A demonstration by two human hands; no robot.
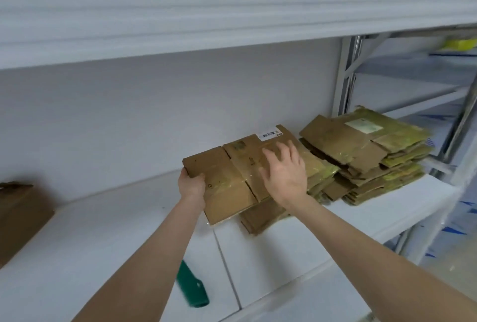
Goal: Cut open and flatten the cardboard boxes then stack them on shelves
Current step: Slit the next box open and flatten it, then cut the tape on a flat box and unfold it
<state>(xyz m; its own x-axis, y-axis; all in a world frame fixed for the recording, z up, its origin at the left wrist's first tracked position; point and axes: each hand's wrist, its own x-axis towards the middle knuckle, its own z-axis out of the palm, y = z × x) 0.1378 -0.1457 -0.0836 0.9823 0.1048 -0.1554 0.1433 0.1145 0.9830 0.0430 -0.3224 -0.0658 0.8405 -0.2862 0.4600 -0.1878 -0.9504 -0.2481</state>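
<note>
The left hand grips the flattened box, squaring it onto the pile, while the right hand, fingers spread, hovers to press it flat.

**Flattened box**: brown corrugated card, taped along its seam, with a white barcode label at the far corner. It lies tilted on the near stack of flattened boxes and overhangs it to the left. A taller second stack, streaked with yellow-green tape, lies just beside it on the right. Both stacks rest on the white shelf. A green cutter lies near the shelf's front edge. An unflattened brown box stands at far left.
</note>
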